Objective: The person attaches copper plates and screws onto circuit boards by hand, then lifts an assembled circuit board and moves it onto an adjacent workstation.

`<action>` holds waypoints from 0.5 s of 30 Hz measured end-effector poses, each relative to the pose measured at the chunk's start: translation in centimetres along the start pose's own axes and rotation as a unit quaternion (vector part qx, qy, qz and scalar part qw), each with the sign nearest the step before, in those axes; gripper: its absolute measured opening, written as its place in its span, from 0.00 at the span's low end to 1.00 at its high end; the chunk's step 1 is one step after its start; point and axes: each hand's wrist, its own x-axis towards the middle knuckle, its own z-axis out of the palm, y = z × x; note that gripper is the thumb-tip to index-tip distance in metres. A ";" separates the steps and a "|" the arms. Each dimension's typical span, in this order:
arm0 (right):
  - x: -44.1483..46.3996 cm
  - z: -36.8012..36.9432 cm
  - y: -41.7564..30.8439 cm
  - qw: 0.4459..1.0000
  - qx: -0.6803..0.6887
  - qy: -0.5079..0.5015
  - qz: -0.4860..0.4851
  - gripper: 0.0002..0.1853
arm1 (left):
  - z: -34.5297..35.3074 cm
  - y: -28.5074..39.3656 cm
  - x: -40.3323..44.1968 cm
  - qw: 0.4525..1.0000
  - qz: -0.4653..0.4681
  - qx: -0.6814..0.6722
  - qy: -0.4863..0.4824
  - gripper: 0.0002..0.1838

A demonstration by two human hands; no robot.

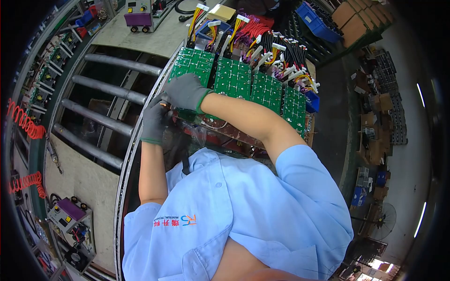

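Note:
My right hand (186, 92), in a grey glove with a green cuff, is closed over the lower left part of a green circuit board (193, 63). What its fingers hold, if anything, is hidden. Just below it, my left hand (153, 122), gloved the same way, is closed near the board's corner, almost touching the right. A small coppery glint shows between the two hands, too small to name. More green circuit boards (233, 77) lie in a row to the right, solder side up. Bundles of coloured wires with white connectors (279, 47) rise behind them.
A roller conveyor (108, 89) runs along the left, beside a metal rail. Purple-fronted machines (138, 18) stand at the upper and lower left. Red coiled air hoses (28, 124) hang at far left. Blue bins (318, 23) and cardboard boxes stand at right.

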 end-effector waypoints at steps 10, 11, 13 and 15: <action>-1.3 1.2 1.5 0.990 0.066 0.109 -0.060 0.12 | 1.4 2.0 -0.8 0.996 -0.052 -0.062 0.043 0.23; -1.3 1.0 1.2 0.994 0.036 0.093 -0.046 0.12 | 1.5 2.0 -0.8 0.989 -0.088 -0.109 0.050 0.22; -1.2 1.8 1.1 0.994 0.022 0.104 -0.042 0.12 | 1.3 2.0 -1.0 0.994 -0.056 -0.086 0.038 0.22; -1.1 2.1 1.3 0.987 -0.003 0.147 -0.068 0.12 | 1.4 2.0 -1.1 0.999 -0.008 -0.050 0.016 0.21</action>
